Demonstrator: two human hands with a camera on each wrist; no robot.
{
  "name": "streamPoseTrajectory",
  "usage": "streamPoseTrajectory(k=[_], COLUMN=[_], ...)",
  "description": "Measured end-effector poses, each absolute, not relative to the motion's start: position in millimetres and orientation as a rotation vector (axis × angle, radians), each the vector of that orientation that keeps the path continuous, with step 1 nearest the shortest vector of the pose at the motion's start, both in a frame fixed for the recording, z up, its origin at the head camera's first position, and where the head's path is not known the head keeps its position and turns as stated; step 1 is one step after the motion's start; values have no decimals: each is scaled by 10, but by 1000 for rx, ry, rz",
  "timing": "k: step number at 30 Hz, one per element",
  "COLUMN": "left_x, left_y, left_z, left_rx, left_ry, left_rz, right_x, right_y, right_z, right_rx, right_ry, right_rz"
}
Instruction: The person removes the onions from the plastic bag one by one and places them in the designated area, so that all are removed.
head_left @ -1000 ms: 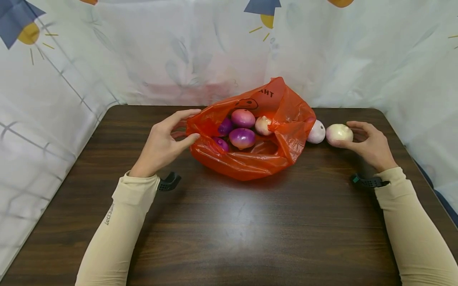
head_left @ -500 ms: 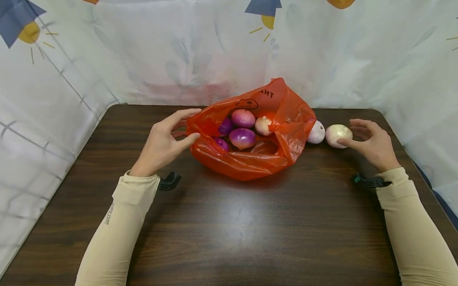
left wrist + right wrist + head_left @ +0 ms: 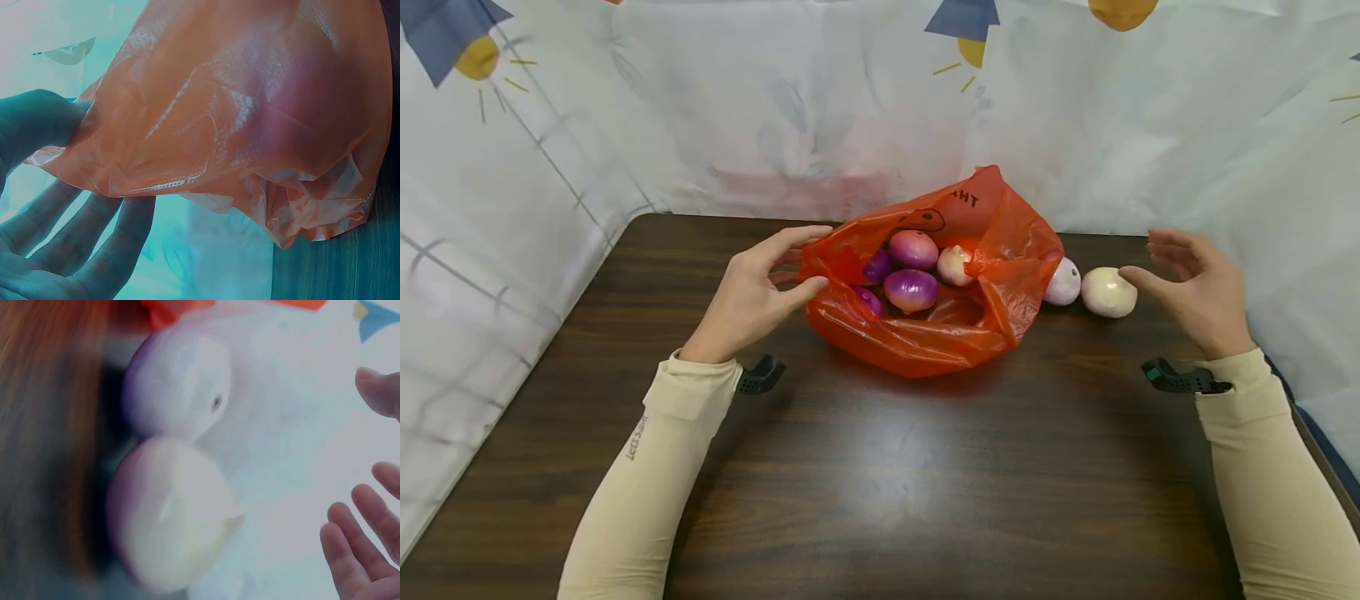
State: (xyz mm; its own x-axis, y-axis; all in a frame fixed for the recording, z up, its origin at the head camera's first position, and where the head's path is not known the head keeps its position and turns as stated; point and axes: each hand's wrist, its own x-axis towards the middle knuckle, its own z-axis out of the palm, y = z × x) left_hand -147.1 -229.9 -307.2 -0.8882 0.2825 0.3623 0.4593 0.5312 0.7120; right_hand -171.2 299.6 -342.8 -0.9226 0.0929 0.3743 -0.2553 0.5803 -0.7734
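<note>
An orange-red plastic bag point(image 3: 925, 350) lies on the table with its mouth spread toward me. Inside it are several purple onions point(image 3: 912, 291) and a pale onion point(image 3: 953, 266). My left hand point(image 3: 752, 292) holds the bag's left edge, the thumb in front and the fingers behind, partly hidden by the film. Outside the bag on its right, a whitish onion point(image 3: 1063, 282) sits close to a cream-white onion point(image 3: 1108, 292). Just to the right of these, my right hand point(image 3: 1202, 292) hangs raised with spread fingers and holds nothing; the right wrist view shows it apart from both onions.
Dark wood-grain table point(image 3: 880, 483) extends in front of the bag. Behind and at both sides hangs a white printed curtain point(image 3: 850, 100), close to the table's back edge. A black strap point(image 3: 1183, 379) with a small device sits on each wrist.
My right hand has let go of the cream-white onion and moved up and to the right, away from it. The left hand stays at the bag's edge. The head view has shifted slightly.
</note>
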Motion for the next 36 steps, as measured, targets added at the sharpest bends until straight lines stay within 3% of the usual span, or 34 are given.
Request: streamPoseTrajectory(k=[22,36], left_x=[-1480,-1487], left_y=[-2340,-2311], left_z=[-3077,-3106], left_rx=[-655,-670], left_ry=[-2558,-2557], left_rz=[-1250,-1284], right_x=[-1746,-1825], right_y=[2011,1547], right_z=[-2839,-2721], right_rx=[740,899], right_ry=[-2227,-2301], right_rz=[1348,1328])
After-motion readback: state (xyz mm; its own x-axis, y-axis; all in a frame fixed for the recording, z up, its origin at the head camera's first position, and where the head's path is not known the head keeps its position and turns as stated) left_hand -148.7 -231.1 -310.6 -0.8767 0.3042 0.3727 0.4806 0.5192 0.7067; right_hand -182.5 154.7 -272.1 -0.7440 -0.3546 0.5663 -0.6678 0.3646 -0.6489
